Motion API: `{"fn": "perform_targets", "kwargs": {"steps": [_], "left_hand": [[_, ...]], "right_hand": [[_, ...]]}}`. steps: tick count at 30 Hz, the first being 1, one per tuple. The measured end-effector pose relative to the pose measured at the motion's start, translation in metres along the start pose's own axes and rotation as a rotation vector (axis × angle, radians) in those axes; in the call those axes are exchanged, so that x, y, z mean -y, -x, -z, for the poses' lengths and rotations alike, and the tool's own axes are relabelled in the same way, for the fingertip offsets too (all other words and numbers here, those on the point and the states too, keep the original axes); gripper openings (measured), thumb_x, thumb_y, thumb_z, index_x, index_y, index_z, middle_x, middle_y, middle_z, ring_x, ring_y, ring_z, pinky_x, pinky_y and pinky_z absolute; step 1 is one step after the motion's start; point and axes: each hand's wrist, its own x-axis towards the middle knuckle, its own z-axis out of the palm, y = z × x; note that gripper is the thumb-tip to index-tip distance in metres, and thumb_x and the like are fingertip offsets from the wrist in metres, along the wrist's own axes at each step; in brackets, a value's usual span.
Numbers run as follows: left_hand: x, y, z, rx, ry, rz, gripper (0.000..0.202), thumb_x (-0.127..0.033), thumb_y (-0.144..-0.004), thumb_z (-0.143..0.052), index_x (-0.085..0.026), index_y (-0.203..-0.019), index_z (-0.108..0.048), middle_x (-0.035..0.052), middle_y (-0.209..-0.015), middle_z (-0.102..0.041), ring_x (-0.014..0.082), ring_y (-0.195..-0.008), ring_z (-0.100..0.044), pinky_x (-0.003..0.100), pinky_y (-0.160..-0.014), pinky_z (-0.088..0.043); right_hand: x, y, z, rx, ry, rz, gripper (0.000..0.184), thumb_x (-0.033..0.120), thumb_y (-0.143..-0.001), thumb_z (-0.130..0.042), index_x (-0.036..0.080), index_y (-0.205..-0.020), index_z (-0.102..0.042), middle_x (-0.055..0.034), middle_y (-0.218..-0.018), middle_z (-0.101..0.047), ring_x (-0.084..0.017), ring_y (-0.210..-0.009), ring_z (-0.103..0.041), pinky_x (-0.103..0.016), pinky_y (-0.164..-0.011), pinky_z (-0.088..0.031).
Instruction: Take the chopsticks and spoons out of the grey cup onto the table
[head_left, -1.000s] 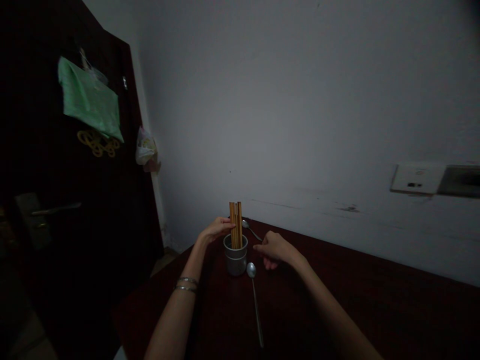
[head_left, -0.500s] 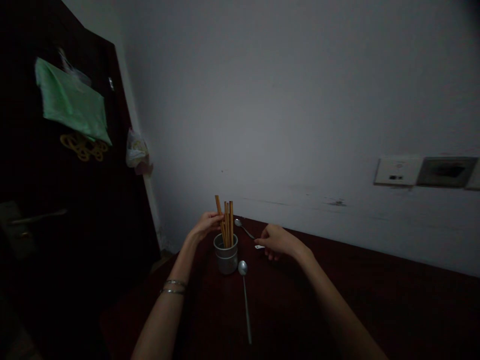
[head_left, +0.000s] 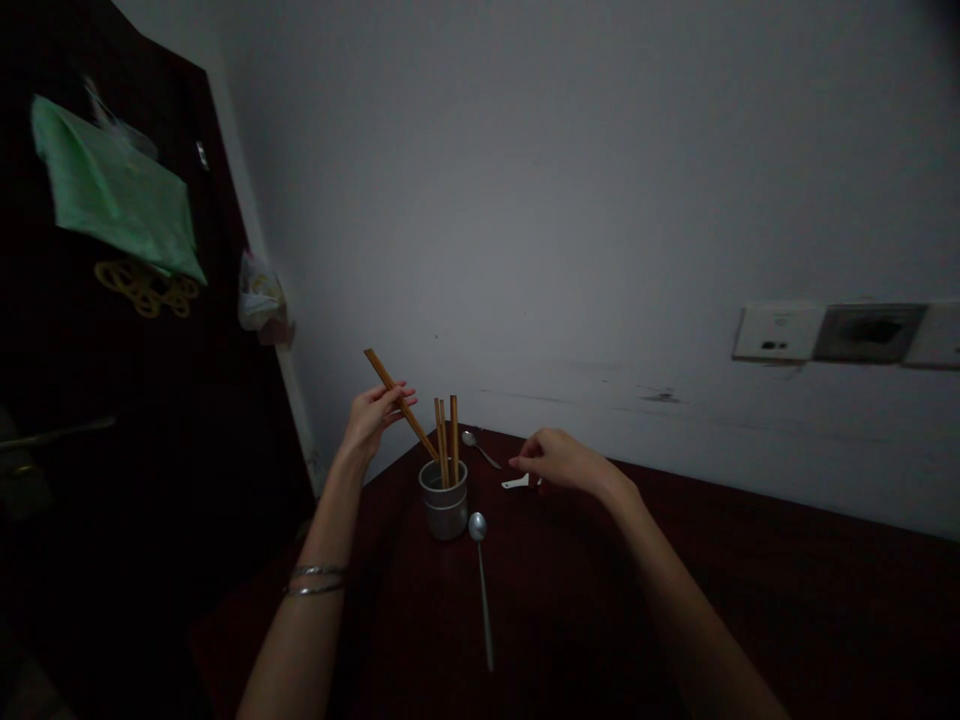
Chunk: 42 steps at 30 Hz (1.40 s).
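Note:
A small grey cup (head_left: 443, 500) stands on the dark red table (head_left: 675, 600) and holds upright wooden chopsticks (head_left: 448, 440). My left hand (head_left: 369, 418) is raised left of the cup, pinching one chopstick (head_left: 397, 398) that slants with its lower tip at the cup's rim. My right hand (head_left: 559, 462) hovers low right of the cup, fingers curled, beside a small white spoon-like piece (head_left: 516, 484); whether it grips that piece is unclear. A long metal spoon (head_left: 481, 580) lies in front of the cup. A second metal spoon (head_left: 477, 446) lies behind it.
A pale wall runs close behind the table, with sockets (head_left: 776, 332) at the right. A dark door (head_left: 90, 420) with a green cloth (head_left: 112, 195) and a handle stands at the left. The table's left corner ends near my left forearm.
My left hand has risen and moved left, drawing one chopstick up and tilting it out of the bundle. My right hand shifted slightly, exposing the white piece. The view panned right.

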Motion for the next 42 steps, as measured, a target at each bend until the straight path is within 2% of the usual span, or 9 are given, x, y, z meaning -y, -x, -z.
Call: {"fn": "perform_targets", "kwargs": {"steps": [5, 10, 13, 17, 28, 31, 35, 39, 42], "left_hand": [[-0.037, 0.020, -0.007, -0.067, 0.039, -0.162, 0.030, -0.027, -0.072, -0.061, -0.010, -0.096, -0.061, 0.0130, -0.093, -0.067, 0.0198, -0.080, -0.065, 0.031, -0.072, -0.050], [-0.062, 0.055, -0.037, 0.147, 0.040, -0.191, 0.029, -0.026, -0.074, -0.059, -0.010, -0.099, -0.061, 0.0128, -0.095, -0.066, 0.0213, -0.081, -0.065, 0.032, -0.070, -0.051], [-0.061, 0.071, -0.061, 0.254, 0.025, -0.158, 0.031, -0.029, -0.075, -0.059, -0.010, -0.100, -0.060, 0.0138, -0.095, -0.066, 0.0212, -0.080, -0.065, 0.031, -0.067, -0.052], [-0.051, 0.077, -0.084, 0.243, 0.024, -0.131, 0.032, -0.030, -0.074, -0.060, -0.009, -0.098, -0.058, 0.0145, -0.092, -0.066, 0.0200, -0.076, -0.065, 0.029, -0.063, -0.053], [-0.044, 0.070, -0.089, 0.275, 0.126, -0.087, 0.033, -0.027, -0.079, -0.056, -0.008, -0.106, -0.053, 0.0153, -0.093, -0.066, 0.0197, -0.077, -0.065, 0.030, -0.065, -0.053], [-0.046, 0.042, -0.079, 0.124, 0.124, -0.251, 0.040, -0.028, -0.080, -0.055, -0.013, -0.115, -0.042, 0.0123, -0.091, -0.066, 0.0177, -0.072, -0.066, 0.029, -0.064, -0.053], [-0.052, -0.010, -0.044, 0.003, 0.006, -0.389, 0.037, -0.030, -0.083, -0.050, -0.018, -0.115, -0.036, 0.0088, -0.091, -0.065, 0.0136, -0.066, -0.064, 0.027, -0.061, -0.051], [-0.036, -0.052, 0.001, -0.009, -0.387, -0.266, 0.033, -0.019, -0.080, -0.053, -0.013, -0.110, -0.040, 0.0075, -0.086, -0.063, 0.0112, -0.058, -0.060, 0.025, -0.053, -0.046], [0.003, -0.071, 0.029, 0.105, -0.892, -0.194, 0.025, -0.012, -0.072, -0.057, -0.010, -0.096, -0.054, 0.0067, -0.081, -0.063, 0.0111, -0.060, -0.056, 0.021, -0.053, -0.041]], "right_hand": [[0.009, 0.010, 0.010, -0.186, 0.093, 0.120, 0.030, 0.039, -0.076, -0.053, 0.012, -0.075, -0.068, -0.0077, -0.066, -0.064, -0.013, -0.058, -0.056, -0.022, -0.050, -0.037], [0.038, 0.017, 0.001, -0.226, -0.294, 0.321, 0.035, 0.040, -0.081, -0.046, 0.014, -0.096, -0.065, -0.0065, -0.082, -0.065, -0.011, -0.066, -0.056, -0.019, -0.052, -0.041], [0.054, 0.017, -0.009, -0.207, -0.558, 0.358, 0.036, 0.040, -0.080, -0.046, 0.015, -0.099, -0.063, -0.0057, -0.084, -0.064, -0.010, -0.063, -0.056, -0.017, -0.045, -0.042], [0.062, 0.016, -0.015, -0.216, -0.624, 0.324, 0.030, 0.038, -0.077, -0.051, 0.012, -0.079, -0.066, -0.0011, -0.059, -0.058, -0.006, -0.044, -0.047, -0.015, -0.035, -0.035], [0.059, 0.027, -0.005, -0.221, -0.592, 0.323, 0.022, 0.032, -0.070, -0.058, 0.011, -0.073, -0.064, -0.0007, -0.056, -0.058, -0.006, -0.042, -0.048, -0.017, -0.037, -0.042], [0.034, 0.023, 0.003, -0.250, -0.520, 0.238, 0.022, 0.032, -0.069, -0.057, 0.011, -0.071, -0.063, -0.0010, -0.056, -0.058, -0.007, -0.040, -0.048, -0.019, -0.037, -0.041], [-0.041, 0.010, 0.010, -0.291, -0.351, 0.092, 0.024, 0.034, -0.069, -0.054, 0.011, -0.071, -0.063, -0.0006, -0.052, -0.055, -0.009, -0.041, -0.048, -0.020, -0.037, -0.038], [-0.126, -0.004, 0.007, -0.364, -0.054, -0.084, 0.026, 0.035, -0.069, -0.054, 0.010, -0.064, -0.062, -0.0020, -0.051, -0.055, -0.012, -0.047, -0.050, -0.021, -0.043, -0.035], [-0.170, -0.011, 0.000, -0.316, 0.105, -0.096, 0.025, 0.033, -0.072, -0.053, 0.011, -0.065, -0.063, -0.0044, -0.059, -0.060, -0.013, -0.056, -0.053, -0.022, -0.049, -0.034]]}}
